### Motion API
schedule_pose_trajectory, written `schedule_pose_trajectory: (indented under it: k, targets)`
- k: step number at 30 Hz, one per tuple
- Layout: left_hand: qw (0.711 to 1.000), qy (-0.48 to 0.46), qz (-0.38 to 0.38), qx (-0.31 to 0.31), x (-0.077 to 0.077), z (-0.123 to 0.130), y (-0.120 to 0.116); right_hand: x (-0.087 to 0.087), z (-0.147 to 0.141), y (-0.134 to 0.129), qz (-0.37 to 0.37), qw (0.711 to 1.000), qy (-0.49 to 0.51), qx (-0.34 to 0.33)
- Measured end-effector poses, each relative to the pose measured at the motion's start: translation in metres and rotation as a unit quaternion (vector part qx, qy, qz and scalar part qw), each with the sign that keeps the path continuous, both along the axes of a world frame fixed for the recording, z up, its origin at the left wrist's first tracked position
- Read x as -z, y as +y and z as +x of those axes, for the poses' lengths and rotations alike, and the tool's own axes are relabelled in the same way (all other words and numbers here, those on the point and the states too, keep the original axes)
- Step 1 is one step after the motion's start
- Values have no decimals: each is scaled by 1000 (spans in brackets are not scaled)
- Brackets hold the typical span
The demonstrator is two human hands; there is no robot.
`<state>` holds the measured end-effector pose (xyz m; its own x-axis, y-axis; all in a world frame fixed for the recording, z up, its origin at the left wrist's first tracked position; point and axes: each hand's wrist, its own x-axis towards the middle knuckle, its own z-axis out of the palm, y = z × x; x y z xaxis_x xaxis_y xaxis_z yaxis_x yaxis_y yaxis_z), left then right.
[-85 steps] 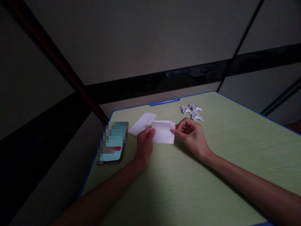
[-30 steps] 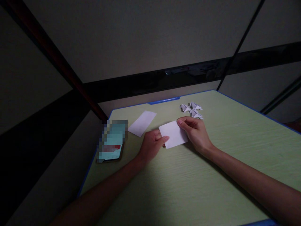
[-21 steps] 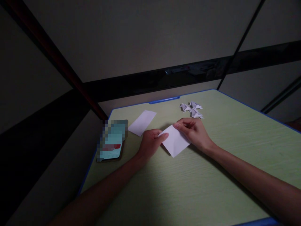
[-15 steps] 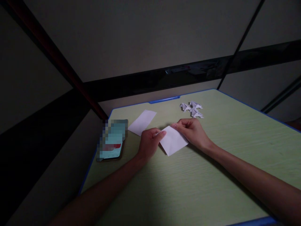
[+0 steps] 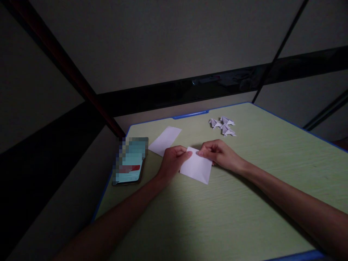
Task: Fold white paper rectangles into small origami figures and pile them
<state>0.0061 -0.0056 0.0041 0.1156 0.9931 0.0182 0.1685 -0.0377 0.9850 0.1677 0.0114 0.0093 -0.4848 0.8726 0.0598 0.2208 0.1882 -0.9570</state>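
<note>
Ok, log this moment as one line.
left hand: holds paper; right hand: holds same paper; phone: left of loose sheet; figures: three, clustered

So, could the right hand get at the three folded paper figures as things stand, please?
Probably yes: the folded figures lie just beyond the right hand with nothing between, though it currently grips the paper.

at the left edge of the pale green desk [image 5: 272, 163], a phone [image 5: 132, 159] lying face up, screen lit teal with a red patch, partly pixelated. just to its right, a loose white sheet [image 5: 165, 140], flat. farther right, near the far edge, three folded paper figures [image 5: 225, 129], clustered. along that edge, a blue bar [image 5: 191, 115]. behind, dark panels [image 5: 163, 43] crossed by a glossy black band [image 5: 168, 92].
</note>
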Motion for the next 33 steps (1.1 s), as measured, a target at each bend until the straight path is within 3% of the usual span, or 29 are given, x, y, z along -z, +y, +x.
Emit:
schedule_pose_trajectory:
  k: [6,12,17,23,26,30,33]
  targets:
    - [995,61,57,57,2,1,-2,3,-2,-2,7,996,-5,-86]
    - [988,85,72,110,3,0,-4,-6,-1,-4,-65,992,19,-108]
    - [987,49,42,148,-2,-1,-2,-9,1,-2,-129,983,48,-121]
    - [978,-67,-46,191,-2,-4,-2,-7,5,-1,-202,969,109,-93]
    - [975,-123,-68,173,-1,-5,0,-10,5,-2,-208,969,123,-57]
    - [976,-184,-50,102,-1,-6,4,-10,6,0,-182,973,141,-4]
    - [984,-152,-30,87,-2,-4,3,-6,4,1,-147,980,131,-9]
